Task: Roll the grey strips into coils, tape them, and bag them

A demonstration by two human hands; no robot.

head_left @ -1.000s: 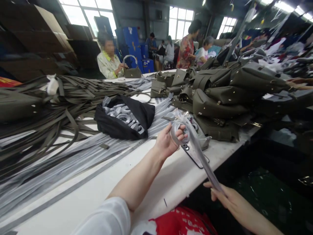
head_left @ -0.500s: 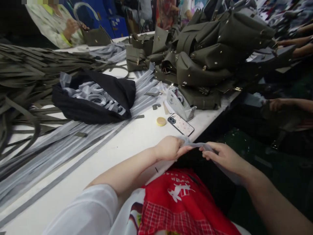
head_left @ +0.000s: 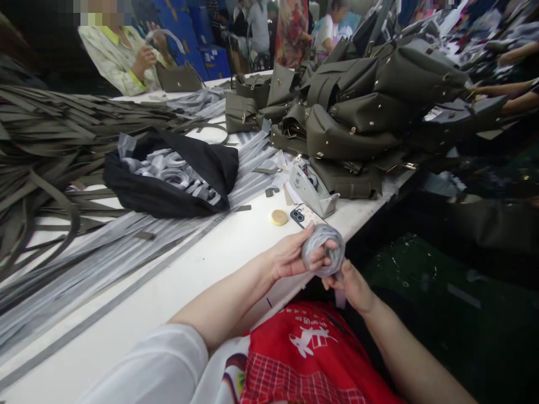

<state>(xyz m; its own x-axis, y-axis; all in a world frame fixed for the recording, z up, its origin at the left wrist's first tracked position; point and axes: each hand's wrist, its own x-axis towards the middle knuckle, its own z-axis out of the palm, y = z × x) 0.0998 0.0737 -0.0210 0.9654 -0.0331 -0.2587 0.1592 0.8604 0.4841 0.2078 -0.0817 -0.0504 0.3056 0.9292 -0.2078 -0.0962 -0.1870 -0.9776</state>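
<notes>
A coil of translucent grey plastic-wrapped strap (head_left: 312, 242) is held up over the table's front edge. Fingers of my left hand (head_left: 290, 255) pass through its middle, with the thumb against its outer side. My right hand (head_left: 351, 285) is just below and to the right, its fingers closed on the strap's loose end, which hangs down beneath them. Behind the coil lies a phone (head_left: 304, 215) in a patterned case, partly covered by it. Beside the phone sit a round yellow disc (head_left: 278, 217) and a white tape dispenser (head_left: 310, 188).
A black bag (head_left: 126, 188) full of similar coils stands on the white table (head_left: 168, 297). Long wrapped strips (head_left: 71, 280) and a heap of olive straps (head_left: 54, 123) lie left. Olive handbags (head_left: 357, 123) are piled at the back right. A co-worker (head_left: 126, 56) handles a bag across the table.
Half a second ago the strap was stretched between my hands. Now my left hand has turned, showing the coil, and my right hand has come in close beneath it.
</notes>
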